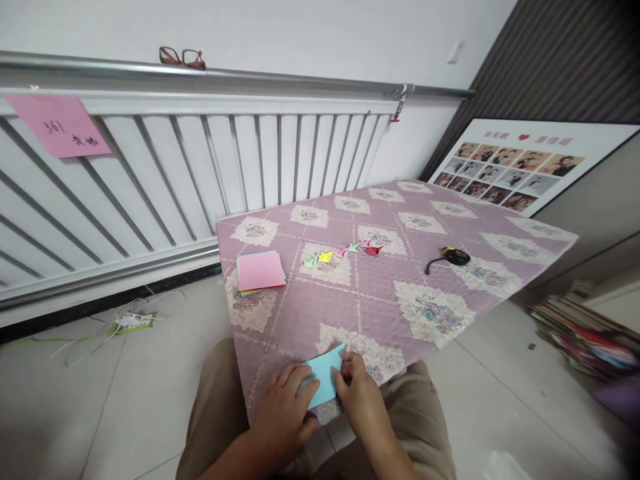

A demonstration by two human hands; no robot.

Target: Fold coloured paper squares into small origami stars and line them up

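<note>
A light blue sheet of paper [324,377], apparently folded over, lies at the near edge of the cloth-covered table [320,313]. My left hand [285,403] grips the paper's left end, thumb on top. At its right edge, the fingers of my right hand [356,387] pinch the paper, and a corner sticks up beside them. Beyond my left hand rests a stack of coloured paper [261,271] with a pink sheet on top. Farther in, several small folded paper figures stand in a line, among them a yellow one [326,257] and a red one [374,251].
A small black object [456,256] with a curved strap lies on the table's right side. Behind the table runs a white radiator [280,157] with glasses [183,57] on the pipe above. A power strip [134,323] with cables is on the floor at left; a photo board [525,163] leans at right.
</note>
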